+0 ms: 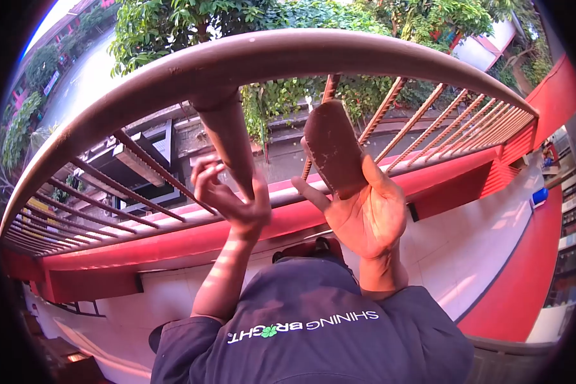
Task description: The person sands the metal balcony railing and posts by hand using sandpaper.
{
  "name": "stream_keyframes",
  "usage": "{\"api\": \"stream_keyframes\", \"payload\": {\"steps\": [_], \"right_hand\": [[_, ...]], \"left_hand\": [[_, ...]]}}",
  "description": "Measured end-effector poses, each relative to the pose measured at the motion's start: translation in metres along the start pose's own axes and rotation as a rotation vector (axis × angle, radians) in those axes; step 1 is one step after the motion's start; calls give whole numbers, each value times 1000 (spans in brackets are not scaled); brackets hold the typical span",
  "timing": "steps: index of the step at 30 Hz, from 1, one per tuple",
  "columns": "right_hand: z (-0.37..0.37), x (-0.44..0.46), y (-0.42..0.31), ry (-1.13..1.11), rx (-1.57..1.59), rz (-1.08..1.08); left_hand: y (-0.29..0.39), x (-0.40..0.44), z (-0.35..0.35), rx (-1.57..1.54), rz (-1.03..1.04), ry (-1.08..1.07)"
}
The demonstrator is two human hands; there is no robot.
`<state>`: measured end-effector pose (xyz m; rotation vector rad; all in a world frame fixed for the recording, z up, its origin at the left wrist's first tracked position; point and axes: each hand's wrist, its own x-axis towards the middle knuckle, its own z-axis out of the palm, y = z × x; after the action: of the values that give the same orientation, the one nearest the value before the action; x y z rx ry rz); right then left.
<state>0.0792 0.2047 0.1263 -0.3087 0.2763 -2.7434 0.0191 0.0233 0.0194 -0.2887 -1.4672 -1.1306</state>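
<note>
My right hand [370,221] grips a dark brown flat case [333,148], shaped like a phone or a wallet, with pale scuffs and rounded corners. My thumb presses its right edge and fingers support it from the left and behind; one finger sticks out to the left. My left hand [233,200] is raised beside the lower part of a thick brown railing post [223,131]. Its fingers are bent and apart from the thumb, with nothing visible held. Whether it touches the post I cannot tell.
A curved brown handrail [288,54] with twisted metal bars [422,115] arches in front of me. Beneath it runs a red ledge [173,246]. Pale floor tiles [454,256] lie behind. Beyond the rail are trees [173,25] and a lower paved area. A blue object [539,196] sits far right.
</note>
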Motion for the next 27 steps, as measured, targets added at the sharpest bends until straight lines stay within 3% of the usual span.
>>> {"api": "stream_keyframes", "payload": {"steps": [2,4,6,8,10,12,14,16,24,27], "right_hand": [[1,0,2,75,-57,21],[-6,2,1,-87,-15,111],[-14,6,3,-107,40,138],[-15,12,6,-186,153,219],[-17,14,9,-159,112,218],[-17,15,11,-118,275,215],[-23,15,8,-176,139,309],[-20,14,11,-47,178,272],[-19,14,7,-36,337,327],[-27,16,3,-143,117,353]], "left_hand": [[19,-1,-18,-29,-61,-220],[44,21,-21,39,-100,-320],[48,32,-25,-56,-106,-415],[62,37,-27,-403,-528,-454],[64,47,-27,-631,-671,-469],[64,51,-31,-381,-569,-576],[63,55,-31,-307,-465,-596],[65,62,-34,-124,-223,-762],[74,62,-31,-186,-394,-743],[74,61,-29,-167,-380,-763]]}}
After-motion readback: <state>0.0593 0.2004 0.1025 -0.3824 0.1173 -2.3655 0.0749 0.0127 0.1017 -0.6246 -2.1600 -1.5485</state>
